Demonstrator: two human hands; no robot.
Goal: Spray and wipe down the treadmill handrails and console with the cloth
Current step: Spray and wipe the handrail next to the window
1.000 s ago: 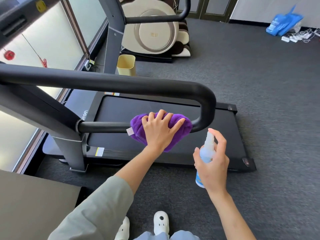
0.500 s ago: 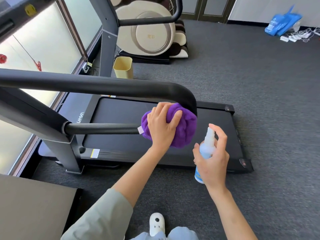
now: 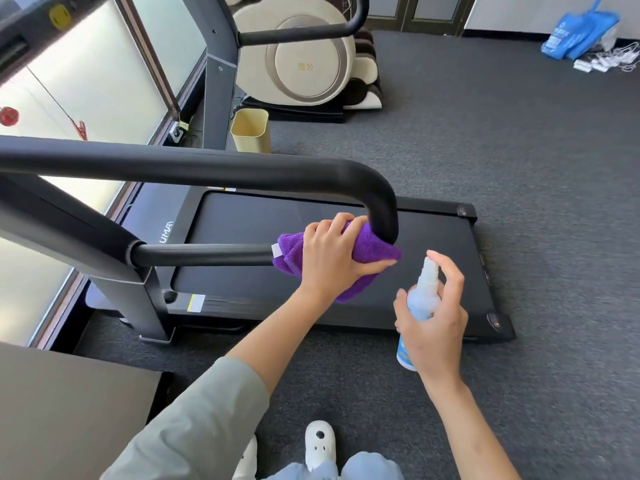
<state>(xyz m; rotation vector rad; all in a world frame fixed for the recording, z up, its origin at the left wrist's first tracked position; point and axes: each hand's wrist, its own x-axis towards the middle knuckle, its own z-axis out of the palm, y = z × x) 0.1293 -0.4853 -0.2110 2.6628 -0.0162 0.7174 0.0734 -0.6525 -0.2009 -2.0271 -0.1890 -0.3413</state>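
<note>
Grey carpet point(image 3: 485, 161) covers the room's floor, and a black treadmill point(image 3: 346, 306) stands on it beside frosted windows point(image 3: 86, 81). On the treadmill's near handrail point(image 3: 207, 168), at the bend where the thick upper bar curves down to the thinner lower bar, the left hand point(image 3: 332, 258) grasps a purple cloth point(image 3: 374, 251) wrapped against the rail. Just to the right, apart from the rail, the right hand point(image 3: 433, 323) grips an upright spray bottle point(image 3: 420, 296), one finger arched over its nozzle. Farther back stand a yellow bin point(image 3: 251, 131) and a cream massage chair point(image 3: 304, 60); a blue bag point(image 3: 578, 32) lies by the far wall. White shoes point(image 3: 320, 445) show below.
</note>
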